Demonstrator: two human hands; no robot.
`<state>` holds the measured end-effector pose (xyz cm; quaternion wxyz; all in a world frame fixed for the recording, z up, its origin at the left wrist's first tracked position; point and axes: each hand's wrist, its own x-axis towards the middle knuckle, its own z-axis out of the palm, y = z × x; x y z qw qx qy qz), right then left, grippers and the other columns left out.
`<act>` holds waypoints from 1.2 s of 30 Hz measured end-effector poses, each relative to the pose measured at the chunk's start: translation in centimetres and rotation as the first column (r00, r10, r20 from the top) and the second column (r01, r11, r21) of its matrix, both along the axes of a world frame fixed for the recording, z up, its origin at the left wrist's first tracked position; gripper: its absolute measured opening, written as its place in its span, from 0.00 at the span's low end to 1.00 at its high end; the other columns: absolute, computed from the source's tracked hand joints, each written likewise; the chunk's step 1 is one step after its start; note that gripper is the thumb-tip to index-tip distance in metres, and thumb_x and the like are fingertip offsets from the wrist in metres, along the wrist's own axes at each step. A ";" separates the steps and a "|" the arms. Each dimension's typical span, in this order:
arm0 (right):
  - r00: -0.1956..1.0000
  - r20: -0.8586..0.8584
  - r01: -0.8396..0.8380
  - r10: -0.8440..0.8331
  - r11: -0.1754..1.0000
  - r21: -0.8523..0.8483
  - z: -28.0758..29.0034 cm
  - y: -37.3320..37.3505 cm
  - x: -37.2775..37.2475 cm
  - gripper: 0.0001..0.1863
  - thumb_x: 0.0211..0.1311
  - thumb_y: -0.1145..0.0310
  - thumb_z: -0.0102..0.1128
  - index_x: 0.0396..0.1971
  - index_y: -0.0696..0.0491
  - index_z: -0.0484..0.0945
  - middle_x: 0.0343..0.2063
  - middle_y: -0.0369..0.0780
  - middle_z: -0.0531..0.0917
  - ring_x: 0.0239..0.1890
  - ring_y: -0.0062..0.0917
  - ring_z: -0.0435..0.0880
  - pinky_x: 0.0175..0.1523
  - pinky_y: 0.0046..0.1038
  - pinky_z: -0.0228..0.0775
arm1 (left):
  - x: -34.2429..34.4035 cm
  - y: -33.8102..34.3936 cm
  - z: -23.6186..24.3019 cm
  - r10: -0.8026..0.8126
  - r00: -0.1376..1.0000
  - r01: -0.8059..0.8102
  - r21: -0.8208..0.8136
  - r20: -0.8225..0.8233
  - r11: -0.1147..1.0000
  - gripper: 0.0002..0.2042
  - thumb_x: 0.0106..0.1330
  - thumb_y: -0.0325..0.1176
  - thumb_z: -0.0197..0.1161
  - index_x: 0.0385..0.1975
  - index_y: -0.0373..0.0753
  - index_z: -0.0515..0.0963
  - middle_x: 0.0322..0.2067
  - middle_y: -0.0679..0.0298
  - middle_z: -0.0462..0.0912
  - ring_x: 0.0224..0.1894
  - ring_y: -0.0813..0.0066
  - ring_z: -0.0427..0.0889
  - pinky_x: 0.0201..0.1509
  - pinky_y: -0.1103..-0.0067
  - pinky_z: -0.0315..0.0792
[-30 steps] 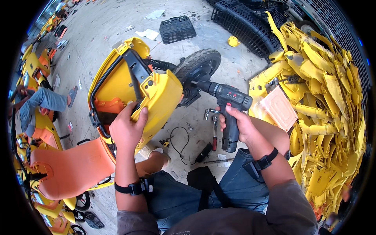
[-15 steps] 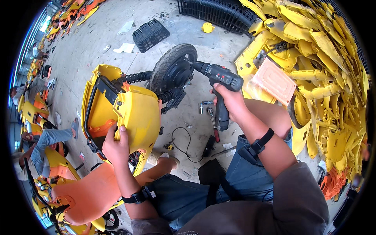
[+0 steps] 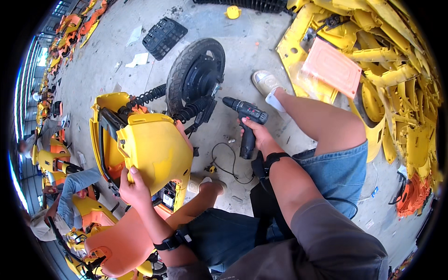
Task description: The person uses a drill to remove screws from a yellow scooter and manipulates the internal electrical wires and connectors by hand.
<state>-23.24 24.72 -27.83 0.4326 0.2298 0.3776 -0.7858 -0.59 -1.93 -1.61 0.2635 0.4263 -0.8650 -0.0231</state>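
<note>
My left hand [image 3: 134,187] grips the edge of a yellow scooter front body panel [image 3: 154,148], with black frame tubing inside. My right hand [image 3: 256,133] is wrapped round the grip of a black cordless drill [image 3: 247,111], its chuck pointing left toward the axle of a black scooter wheel [image 3: 196,74], slightly short of it. Black fork springs [image 3: 189,110] join wheel and body. Below the drill lie a looped black cable [image 3: 217,163] and a small metal socket [image 3: 231,140]. The scooter's orange floorboard [image 3: 114,245] is beside my left forearm.
A heap of yellow panels [image 3: 387,65] with a pink panel [image 3: 331,67] fills the right, orange parts [image 3: 410,196] below it. A black crate [image 3: 164,38] lies beyond the wheel. Co-workers [image 3: 70,196] sit among scooters along the left. My right foot [image 3: 267,86] rests near the heap.
The view has shifted. The drill has moved down and left in the picture, a little away from the wheel hub. My right leg has stretched forward, and my left hand still holds the panel.
</note>
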 end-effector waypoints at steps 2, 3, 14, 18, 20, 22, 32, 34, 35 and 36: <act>0.999 0.019 -0.049 0.047 0.995 0.084 -2.2 -0.4 0.8 0.21 0.63 0.61 0.75 0.52 0.54 0.82 0.41 0.36 0.86 0.30 0.22 0.81 0.37 0.29 0.79 | 0.4 -0.3 -0.4 0.005 0.999 -0.004 0.040 -0.036 0.999 0.24 0.74 0.49 0.61 0.44 0.26 0.82 0.15 0.58 0.76 0.17 0.78 0.70 0.21 0.75 0.63; 1.000 0.005 -0.028 0.028 0.998 0.062 -3.0 -0.7 0.8 0.21 0.62 0.61 0.75 0.51 0.54 0.83 0.39 0.34 0.85 0.31 0.21 0.81 0.37 0.28 0.78 | 0.5 -0.5 -0.5 -0.050 0.992 0.065 0.139 -0.114 0.988 0.26 0.76 0.48 0.59 0.45 0.22 0.80 0.16 0.61 0.74 0.17 0.80 0.67 0.21 0.77 0.60; 0.997 -0.047 -0.056 0.057 0.998 0.032 -3.8 -1.2 -2.4 0.17 0.61 0.68 0.72 0.49 0.56 0.83 0.42 0.37 0.87 0.30 0.21 0.82 0.38 0.27 0.78 | 1.3 -0.4 -0.2 -0.016 0.998 0.023 0.115 -0.065 0.993 0.24 0.79 0.49 0.52 0.45 0.27 0.78 0.22 0.64 0.76 0.23 0.79 0.69 0.25 0.79 0.62; 0.992 -0.102 -0.068 0.072 0.997 0.042 -4.1 -1.8 -2.5 0.19 0.61 0.68 0.72 0.52 0.56 0.82 0.45 0.37 0.87 0.30 0.22 0.81 0.38 0.28 0.78 | 1.5 -0.6 -0.3 0.037 0.998 -0.032 0.122 -0.044 0.992 0.25 0.78 0.49 0.51 0.46 0.27 0.79 0.23 0.62 0.77 0.24 0.76 0.70 0.27 0.78 0.62; 0.994 -0.107 -0.027 0.030 0.999 0.029 -4.4 -1.7 -2.5 0.17 0.60 0.70 0.73 0.49 0.56 0.83 0.42 0.37 0.87 0.29 0.22 0.82 0.36 0.28 0.78 | 1.6 -0.9 -0.5 -0.031 0.999 0.032 0.032 -0.021 0.999 0.23 0.80 0.48 0.48 0.31 0.31 0.71 0.22 0.64 0.70 0.26 0.77 0.65 0.29 0.75 0.60; 0.996 -0.083 -0.010 0.011 1.000 0.018 -4.7 -1.6 -2.3 0.17 0.59 0.70 0.73 0.49 0.56 0.83 0.41 0.37 0.87 0.28 0.23 0.82 0.35 0.28 0.78 | 1.6 -1.2 -0.6 -0.069 0.997 0.070 -0.055 0.019 0.996 0.24 0.81 0.48 0.47 0.31 0.31 0.71 0.22 0.64 0.70 0.26 0.77 0.65 0.30 0.75 0.61; 0.994 -0.059 -0.090 0.093 0.995 0.040 -5.4 -1.7 -1.5 0.20 0.63 0.67 0.70 0.53 0.56 0.80 0.46 0.38 0.86 0.30 0.22 0.81 0.37 0.28 0.78 | 0.8 -0.5 -0.3 -0.031 0.997 0.032 0.014 -0.071 0.999 0.24 0.78 0.47 0.50 0.27 0.30 0.71 0.17 0.63 0.66 0.22 0.75 0.62 0.25 0.75 0.56; 0.996 -0.029 -0.084 0.083 0.996 -0.019 -4.9 -1.5 -1.7 0.20 0.63 0.66 0.69 0.53 0.56 0.79 0.45 0.39 0.86 0.30 0.21 0.81 0.36 0.28 0.79 | 0.7 -0.4 -0.4 -0.026 0.996 0.028 0.027 -0.086 0.999 0.24 0.78 0.47 0.50 0.27 0.30 0.71 0.17 0.63 0.66 0.22 0.75 0.61 0.25 0.75 0.56; 0.997 -0.031 -0.073 0.071 0.995 -0.064 -4.5 -1.4 -1.8 0.20 0.64 0.66 0.69 0.52 0.56 0.79 0.44 0.40 0.87 0.30 0.21 0.81 0.36 0.29 0.79 | 0.6 -0.4 -0.4 -0.018 0.997 0.021 0.030 -0.080 0.999 0.24 0.78 0.47 0.50 0.27 0.30 0.71 0.17 0.64 0.66 0.22 0.76 0.61 0.25 0.75 0.55; 0.997 0.045 -0.065 0.068 0.995 -0.082 -4.0 -1.4 -2.0 0.20 0.64 0.65 0.69 0.52 0.57 0.78 0.44 0.41 0.87 0.30 0.21 0.81 0.36 0.29 0.80 | 0.6 -0.4 -0.4 -0.020 0.996 0.023 0.035 -0.082 0.999 0.24 0.78 0.47 0.50 0.27 0.30 0.71 0.17 0.64 0.65 0.22 0.76 0.61 0.25 0.75 0.55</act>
